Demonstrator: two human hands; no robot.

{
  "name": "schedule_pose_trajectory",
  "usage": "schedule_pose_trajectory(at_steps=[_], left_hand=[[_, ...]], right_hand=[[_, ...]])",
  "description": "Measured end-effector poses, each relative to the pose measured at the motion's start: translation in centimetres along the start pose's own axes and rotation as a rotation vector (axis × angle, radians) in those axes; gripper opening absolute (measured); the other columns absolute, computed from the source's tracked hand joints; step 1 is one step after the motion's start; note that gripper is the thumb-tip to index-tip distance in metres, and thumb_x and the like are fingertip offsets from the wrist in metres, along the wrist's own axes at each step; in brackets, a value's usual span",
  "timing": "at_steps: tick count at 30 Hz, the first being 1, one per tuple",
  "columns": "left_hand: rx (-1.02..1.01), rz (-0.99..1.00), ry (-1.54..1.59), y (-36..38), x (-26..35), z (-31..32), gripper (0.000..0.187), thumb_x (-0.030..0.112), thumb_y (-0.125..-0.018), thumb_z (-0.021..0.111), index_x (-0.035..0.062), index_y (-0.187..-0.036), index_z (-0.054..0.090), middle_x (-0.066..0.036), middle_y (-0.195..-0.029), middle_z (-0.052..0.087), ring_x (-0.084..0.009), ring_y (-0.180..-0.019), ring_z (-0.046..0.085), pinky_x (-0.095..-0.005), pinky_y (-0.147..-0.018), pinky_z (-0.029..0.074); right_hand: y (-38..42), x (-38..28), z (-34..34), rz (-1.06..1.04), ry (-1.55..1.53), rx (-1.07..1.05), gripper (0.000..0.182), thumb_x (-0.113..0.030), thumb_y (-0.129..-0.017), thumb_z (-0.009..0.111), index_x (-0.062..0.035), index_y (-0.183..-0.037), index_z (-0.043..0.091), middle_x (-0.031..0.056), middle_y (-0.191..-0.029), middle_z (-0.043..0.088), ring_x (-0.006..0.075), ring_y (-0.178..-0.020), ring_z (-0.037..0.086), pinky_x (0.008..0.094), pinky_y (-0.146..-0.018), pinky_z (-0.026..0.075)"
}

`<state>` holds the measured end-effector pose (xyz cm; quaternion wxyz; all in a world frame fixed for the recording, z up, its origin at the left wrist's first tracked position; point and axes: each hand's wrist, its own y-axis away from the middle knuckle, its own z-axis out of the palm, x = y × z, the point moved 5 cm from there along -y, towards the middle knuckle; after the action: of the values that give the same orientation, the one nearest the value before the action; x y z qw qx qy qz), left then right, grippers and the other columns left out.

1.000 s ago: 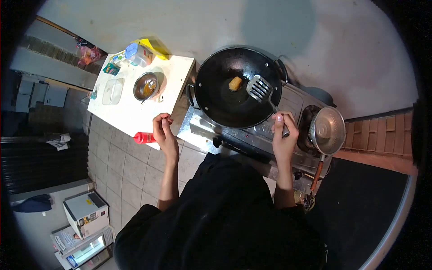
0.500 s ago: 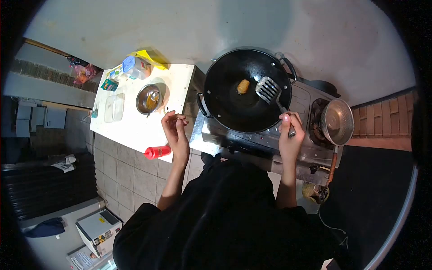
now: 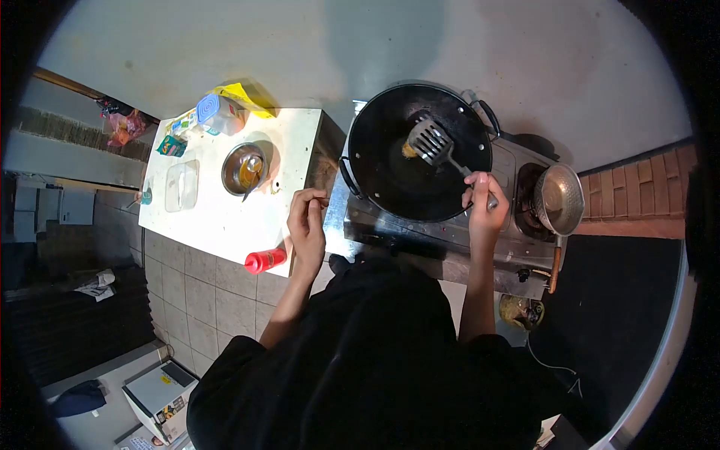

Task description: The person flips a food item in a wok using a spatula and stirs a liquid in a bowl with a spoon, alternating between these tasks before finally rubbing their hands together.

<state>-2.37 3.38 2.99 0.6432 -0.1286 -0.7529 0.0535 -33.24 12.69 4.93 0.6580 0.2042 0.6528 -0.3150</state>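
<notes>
A black wok (image 3: 390, 184) sits on a metal stove (image 3: 517, 176). My right hand (image 3: 484, 211) grips the handle of a slotted metal spatula (image 3: 431, 141). Its blade lies over a small golden piece of food (image 3: 409, 150) in the wok and hides most of it. My left hand (image 3: 307, 225) hovers at the gap between the white table (image 3: 225, 225) and the stove. Its fingers are curled and I see nothing in them. A red bottle (image 3: 265, 260) lies just below that hand at the table edge.
The table holds a steel bowl with yellow liquid and a spoon (image 3: 244, 169), a clear plastic container (image 3: 182, 185), a blue-lidded tub (image 3: 217, 114) and a yellow packet (image 3: 244, 94). A small metal saucepan (image 3: 556, 199) sits on the right burner. Tiled floor lies below.
The spatula blade has slid left onto the piece of food. My left hand has drifted right, closer to the stove. The view has shifted slightly.
</notes>
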Motion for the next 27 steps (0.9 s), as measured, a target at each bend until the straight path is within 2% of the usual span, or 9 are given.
schedule_pose_trajectory(at_steps=[7,13,15,22,24,27], left_hand=[[0.056,-0.015,-0.001,0.4,-0.4,-1.7,0.017,0.003,-0.102,0.046,-0.004,-0.103,0.061,-0.008,-0.098,0.057,-0.0135,-0.086,0.057,-0.0261,-0.079,0.046],[0.103,-0.021,-0.012,1.1,-0.5,-2.0,0.017,0.003,-0.102,0.045,-0.0038,-0.104,0.061,-0.008,-0.099,0.057,-0.013,-0.086,0.056,-0.0259,-0.079,0.045],[0.113,-0.012,-0.02,1.3,-0.5,-1.9,0.018,0.007,-0.104,0.046,-0.0016,-0.104,0.061,-0.005,-0.094,0.058,-0.0118,-0.085,0.056,-0.0256,-0.079,0.045],[0.092,-0.02,-0.04,2.1,-1.2,-1.4,0.018,0.007,-0.104,0.045,-0.0018,-0.104,0.061,-0.005,-0.094,0.058,-0.0124,-0.086,0.057,-0.0266,-0.08,0.046],[0.081,-0.059,0.004,2.3,-1.8,-1.2,0.016,0.002,-0.102,0.046,-0.0032,-0.104,0.061,-0.007,-0.101,0.057,-0.0124,-0.087,0.055,-0.0252,-0.08,0.045],[0.08,-0.068,0.002,2.6,-1.3,-0.5,0.016,0.002,-0.102,0.046,-0.0034,-0.103,0.061,-0.007,-0.101,0.057,-0.0129,-0.087,0.056,-0.0257,-0.08,0.046]], right_hand=[[-2.6,3.8,1.6,0.033,-0.064,-0.059,0.032,-0.022,-0.105,0.053,-0.0019,-0.081,0.059,-0.0002,-0.075,0.055,0.0048,-0.056,0.047,0.0208,-0.051,0.034],[-2.8,3.5,0.7,0.096,-0.055,-0.074,0.034,-0.024,-0.104,0.055,-0.0034,-0.077,0.058,-0.0029,-0.065,0.05,0.0026,-0.05,0.041,0.0205,-0.045,0.03],[-2.7,3.2,0.2,0.15,-0.03,-0.069,0.035,-0.025,-0.104,0.056,-0.0034,-0.076,0.058,-0.0039,-0.063,0.047,0.002,-0.049,0.039,0.0198,-0.045,0.028],[-2.5,3.6,-0.5,0.145,-0.031,-0.062,0.035,-0.025,-0.103,0.057,-0.0032,-0.077,0.059,-0.0034,-0.063,0.048,0.0024,-0.051,0.041,0.0198,-0.046,0.03],[-2.6,3.7,-0.7,0.128,-0.008,-0.08,0.034,-0.025,-0.103,0.057,-0.0029,-0.078,0.06,-0.0023,-0.065,0.05,0.0028,-0.051,0.042,0.0199,-0.047,0.031],[-2.6,3.2,-0.7,0.116,-0.003,-0.094,0.034,-0.024,-0.104,0.056,-0.0025,-0.078,0.06,-0.0016,-0.066,0.051,0.0032,-0.051,0.042,0.0202,-0.047,0.032]])
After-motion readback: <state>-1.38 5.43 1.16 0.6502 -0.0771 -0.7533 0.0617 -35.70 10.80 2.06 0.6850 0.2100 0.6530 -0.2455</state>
